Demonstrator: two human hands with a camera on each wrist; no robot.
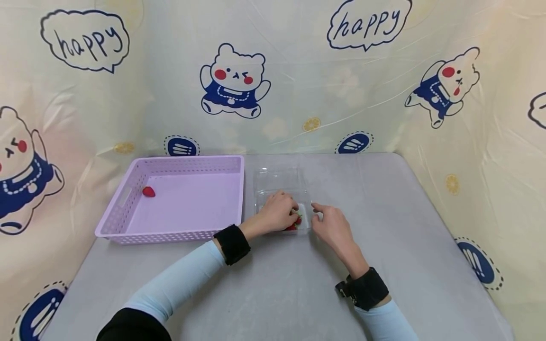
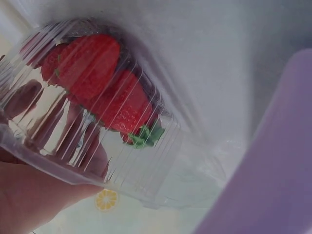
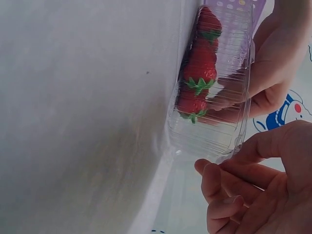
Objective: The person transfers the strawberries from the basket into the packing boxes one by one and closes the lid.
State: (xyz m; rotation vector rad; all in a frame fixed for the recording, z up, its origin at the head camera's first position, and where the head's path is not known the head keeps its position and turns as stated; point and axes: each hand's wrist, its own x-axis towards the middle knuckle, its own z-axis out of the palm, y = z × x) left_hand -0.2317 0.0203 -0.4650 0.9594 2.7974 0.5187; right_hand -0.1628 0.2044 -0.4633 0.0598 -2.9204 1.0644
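Observation:
A clear plastic box [image 1: 304, 226] with its lid [image 1: 277, 179] folded back sits mid-table, several strawberries [image 3: 201, 68] lined up along its bottom. My left hand [image 1: 278, 211] reaches down inside it, fingers among the strawberries. Seen through the ribbed wall in the left wrist view, these fingers come close behind the red fruit [image 2: 124, 105]; I cannot tell whether they hold one. At the box's right side is my right hand [image 1: 334, 229], its thumb and forefinger pinching the rim at the corner, other fingers loosely bent.
A lilac plastic basket [image 1: 170, 235] stands left of the box, close beside it. One strawberry [image 1: 149, 192] lies toward the basket's left end. Grey cloth covers the table [image 1: 273, 293], and a printed curtain [image 1: 298, 94] hangs behind it and at both sides.

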